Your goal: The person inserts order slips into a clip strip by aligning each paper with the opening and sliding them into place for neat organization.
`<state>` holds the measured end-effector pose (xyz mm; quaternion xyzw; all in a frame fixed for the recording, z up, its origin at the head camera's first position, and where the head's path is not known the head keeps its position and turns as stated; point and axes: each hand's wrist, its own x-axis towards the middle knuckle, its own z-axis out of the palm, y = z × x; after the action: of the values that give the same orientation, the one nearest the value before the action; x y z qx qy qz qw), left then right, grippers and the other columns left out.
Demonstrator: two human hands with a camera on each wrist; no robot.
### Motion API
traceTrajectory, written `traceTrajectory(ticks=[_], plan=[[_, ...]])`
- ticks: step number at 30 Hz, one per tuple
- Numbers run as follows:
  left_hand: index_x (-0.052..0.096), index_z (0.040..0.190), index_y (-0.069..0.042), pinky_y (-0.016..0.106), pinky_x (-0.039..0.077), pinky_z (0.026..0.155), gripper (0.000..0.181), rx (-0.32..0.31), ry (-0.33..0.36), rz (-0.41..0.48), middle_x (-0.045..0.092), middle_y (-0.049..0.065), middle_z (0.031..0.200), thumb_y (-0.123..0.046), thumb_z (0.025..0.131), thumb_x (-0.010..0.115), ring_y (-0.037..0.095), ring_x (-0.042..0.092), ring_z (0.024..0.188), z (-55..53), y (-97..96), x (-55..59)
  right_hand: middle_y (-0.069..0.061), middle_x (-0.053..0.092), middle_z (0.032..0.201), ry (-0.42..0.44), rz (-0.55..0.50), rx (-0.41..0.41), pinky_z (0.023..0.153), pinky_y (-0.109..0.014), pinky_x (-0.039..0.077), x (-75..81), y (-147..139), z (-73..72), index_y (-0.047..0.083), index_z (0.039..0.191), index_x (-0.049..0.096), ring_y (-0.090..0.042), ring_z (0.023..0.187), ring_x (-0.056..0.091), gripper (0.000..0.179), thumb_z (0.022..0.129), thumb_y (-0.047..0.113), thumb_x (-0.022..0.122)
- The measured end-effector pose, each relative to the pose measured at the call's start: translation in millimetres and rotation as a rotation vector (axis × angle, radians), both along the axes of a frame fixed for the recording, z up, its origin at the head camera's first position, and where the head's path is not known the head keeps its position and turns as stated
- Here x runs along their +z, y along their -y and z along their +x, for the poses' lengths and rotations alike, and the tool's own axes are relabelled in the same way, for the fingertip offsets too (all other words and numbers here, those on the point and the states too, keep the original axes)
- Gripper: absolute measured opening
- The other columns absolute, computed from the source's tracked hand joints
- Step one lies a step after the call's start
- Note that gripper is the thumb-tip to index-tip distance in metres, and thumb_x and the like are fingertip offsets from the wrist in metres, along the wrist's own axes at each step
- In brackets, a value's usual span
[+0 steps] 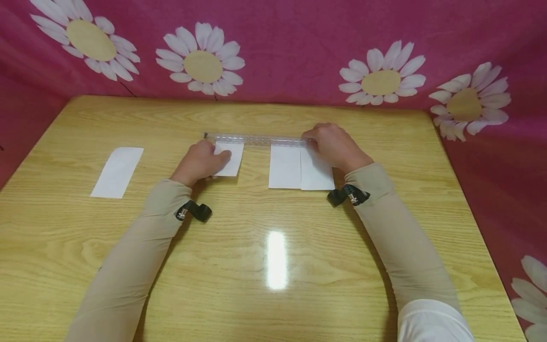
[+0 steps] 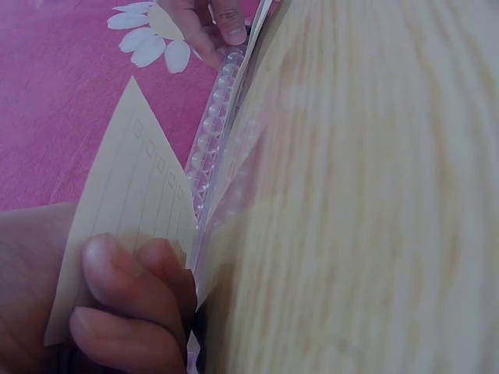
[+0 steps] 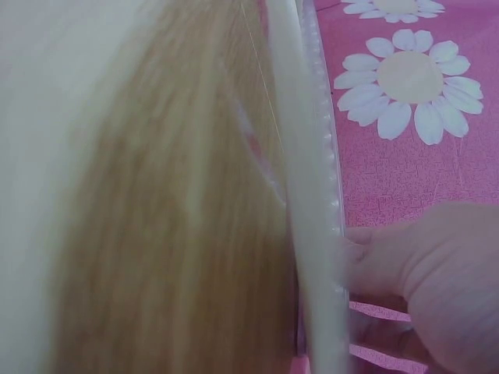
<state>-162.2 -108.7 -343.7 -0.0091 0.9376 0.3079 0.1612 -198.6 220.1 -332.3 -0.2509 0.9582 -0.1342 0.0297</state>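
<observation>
A clear plastic strip with a row of round bumps runs between both hands, above the wooden table. My left hand pinches a small white paper sheet near the strip's left end, thumb on its front. In the left wrist view that sheet shows printed lines and small boxes, with curled fingers against it. My right hand grips the strip's right end; its fingertips are partly hidden. Two more white sheets, a left one and a right one, extend below the strip side by side.
Another white sheet lies apart on the table at the left. A pink cloth with large white flowers stands behind the table's far edge. Black straps hang from the wrists.
</observation>
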Motion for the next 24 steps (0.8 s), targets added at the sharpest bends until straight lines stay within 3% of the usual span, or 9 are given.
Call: traceTrajectory(ticks=[10, 17, 24], plan=[[0.057, 0.082, -0.007, 0.032, 0.047, 0.063, 0.043, -0.020, -0.004, 0.009, 0.056, 0.001, 0.062, -0.044, 0.102, 0.053, 0.017, 0.056, 0.056, -0.3, -3.2, -1.2, -0.018, 0.074, 0.119, 0.022, -0.002, -0.012, 0.104, -0.048, 0.052, 0.5, 0.3, 0.7, 0.009, 0.130, 0.072, -0.034, 0.112, 0.068, 0.030, 0.104, 0.006, 0.057], [0.062, 0.110, 0.003, 0.032, 0.048, 0.065, 0.048, -0.021, 0.021, 0.013, 0.057, 0.002, 0.066, -0.044, 0.103, 0.053, 0.016, 0.056, 0.055, -0.5, -6.9, 1.7, -0.017, 0.074, 0.120, 0.023, 0.003, -0.020, 0.104, -0.048, 0.053, 0.2, 0.3, 0.4, 0.009, 0.130, 0.071, -0.034, 0.113, 0.068, 0.030, 0.104, 0.008, 0.057], [0.058, 0.094, -0.003, 0.032, 0.048, 0.063, 0.041, -0.014, 0.024, 0.018, 0.056, 0.001, 0.064, -0.043, 0.103, 0.053, 0.015, 0.056, 0.054, -0.6, -11.1, 1.1, -0.019, 0.074, 0.119, 0.018, -0.010, -0.008, 0.105, -0.049, 0.053, -1.2, -0.2, -0.3, 0.007, 0.129, 0.072, -0.035, 0.113, 0.068, 0.029, 0.103, 0.006, 0.057]])
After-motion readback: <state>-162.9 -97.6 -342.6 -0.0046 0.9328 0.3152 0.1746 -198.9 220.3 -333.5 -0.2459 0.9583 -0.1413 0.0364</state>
